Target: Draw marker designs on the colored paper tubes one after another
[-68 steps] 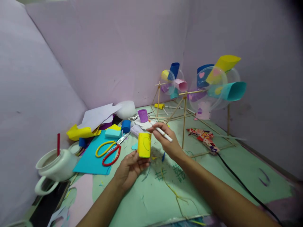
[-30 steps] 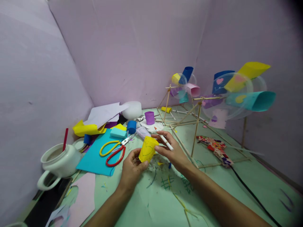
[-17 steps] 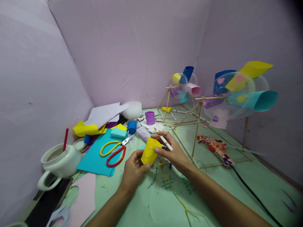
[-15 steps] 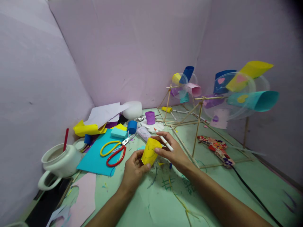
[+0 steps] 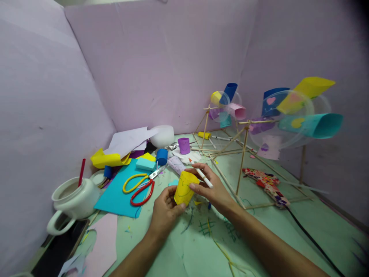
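My left hand grips the lower left of a yellow paper tube, thumb in front. Dark curved lines are drawn on the tube's side. My right hand holds a white marker with an orange-brown tip pointing up and away, clear of the paper. That hand's thumb also presses on the tube's right side. Behind the tube lies a pale purple paper roll. To the left are scissors with one yellow and one red handle, partly over a turquoise sheet.
A white pot holding a red stick stands at left. Blue and purple paper rolls stand behind. Stick-framed pinwheels rise at right, near a patterned glue gun with a black cord. Pink scraps lie in front left.
The view has shifted slightly, so everything sits a little lower. The yellow tube has turned and looks a bit more squeezed between my hands. Both grips stay the same.
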The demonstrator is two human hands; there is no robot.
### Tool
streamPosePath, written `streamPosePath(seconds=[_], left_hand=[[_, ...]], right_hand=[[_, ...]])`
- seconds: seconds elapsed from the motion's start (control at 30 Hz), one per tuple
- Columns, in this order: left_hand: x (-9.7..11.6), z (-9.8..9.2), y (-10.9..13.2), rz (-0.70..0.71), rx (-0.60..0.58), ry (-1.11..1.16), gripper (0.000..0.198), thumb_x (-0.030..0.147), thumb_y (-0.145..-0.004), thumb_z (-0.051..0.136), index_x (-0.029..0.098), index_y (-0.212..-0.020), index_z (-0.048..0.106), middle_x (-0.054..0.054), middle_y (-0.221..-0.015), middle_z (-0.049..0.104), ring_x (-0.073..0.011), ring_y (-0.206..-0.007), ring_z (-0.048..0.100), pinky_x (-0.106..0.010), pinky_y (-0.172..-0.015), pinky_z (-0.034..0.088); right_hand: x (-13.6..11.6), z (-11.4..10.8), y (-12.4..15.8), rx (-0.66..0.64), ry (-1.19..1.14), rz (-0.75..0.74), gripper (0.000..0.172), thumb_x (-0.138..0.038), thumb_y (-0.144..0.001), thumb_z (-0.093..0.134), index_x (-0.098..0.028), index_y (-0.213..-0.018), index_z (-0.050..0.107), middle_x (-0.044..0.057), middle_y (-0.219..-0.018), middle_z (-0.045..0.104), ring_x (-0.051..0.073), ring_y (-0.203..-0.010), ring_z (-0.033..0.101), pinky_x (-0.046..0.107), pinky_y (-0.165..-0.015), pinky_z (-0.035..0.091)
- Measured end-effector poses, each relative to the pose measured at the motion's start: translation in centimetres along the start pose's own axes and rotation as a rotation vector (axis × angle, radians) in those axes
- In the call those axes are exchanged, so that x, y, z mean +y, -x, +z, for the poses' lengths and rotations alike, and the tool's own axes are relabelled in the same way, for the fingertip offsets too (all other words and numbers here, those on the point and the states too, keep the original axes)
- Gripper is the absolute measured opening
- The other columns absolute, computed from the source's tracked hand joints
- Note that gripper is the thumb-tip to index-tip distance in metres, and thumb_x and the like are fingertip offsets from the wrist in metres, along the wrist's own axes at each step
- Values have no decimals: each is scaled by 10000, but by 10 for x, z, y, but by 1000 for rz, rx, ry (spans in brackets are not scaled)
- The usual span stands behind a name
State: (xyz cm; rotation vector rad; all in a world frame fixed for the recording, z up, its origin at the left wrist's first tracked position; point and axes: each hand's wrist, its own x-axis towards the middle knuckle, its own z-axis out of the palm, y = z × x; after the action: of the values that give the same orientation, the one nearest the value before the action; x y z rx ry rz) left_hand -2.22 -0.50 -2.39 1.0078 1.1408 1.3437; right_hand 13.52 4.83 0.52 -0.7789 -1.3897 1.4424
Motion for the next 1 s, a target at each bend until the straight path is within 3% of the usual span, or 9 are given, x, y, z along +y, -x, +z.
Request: streamPosePath(seconds=[1.0], left_hand=[[0,2,3,0,-6,-25,456,243,-592,758,149,-1002,581,-109,-981,679,-275,-921,645,-360,-791,503]], right_hand=[[0,0,-1,33,-62,11,537,-343,-649,747,-251,-1075,433,95,-1152,590,242,-1016,606,383,-826,496]])
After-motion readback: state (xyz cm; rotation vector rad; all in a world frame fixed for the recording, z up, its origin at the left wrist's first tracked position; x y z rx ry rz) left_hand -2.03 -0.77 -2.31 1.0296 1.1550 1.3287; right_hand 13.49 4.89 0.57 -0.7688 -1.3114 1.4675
